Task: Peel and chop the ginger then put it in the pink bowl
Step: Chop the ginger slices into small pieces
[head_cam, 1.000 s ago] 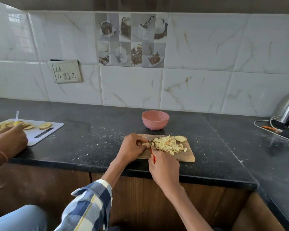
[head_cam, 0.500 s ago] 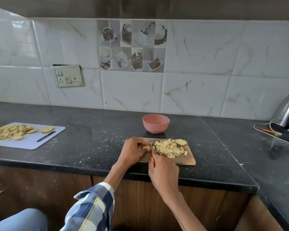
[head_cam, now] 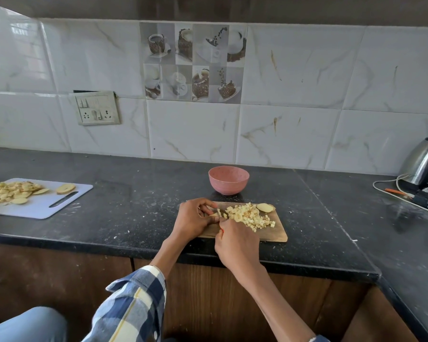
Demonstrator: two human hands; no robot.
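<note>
On the black counter, a wooden board lies near the front edge, and the pink bowl stands just behind it, apart from it and with no ginger showing inside. A white board with slices sits well off to the left; a kettle stands at far right. The left hand rests on the wooden board's left end, fingers curled round a small ginger piece and pinching it down. The right hand is closed round a knife, of which only a bit of blade and red handle shows. The diced ginger lies in a heap mid-board, with one uncut slice touching its far right edge.

Chopping looks nearly done. The held piece is small, so I would tuck the left fingertips back, keep the blade upright against the knuckles, and cut with short strokes. The slice should be diced next, then the heap swept into the bowl.
</note>
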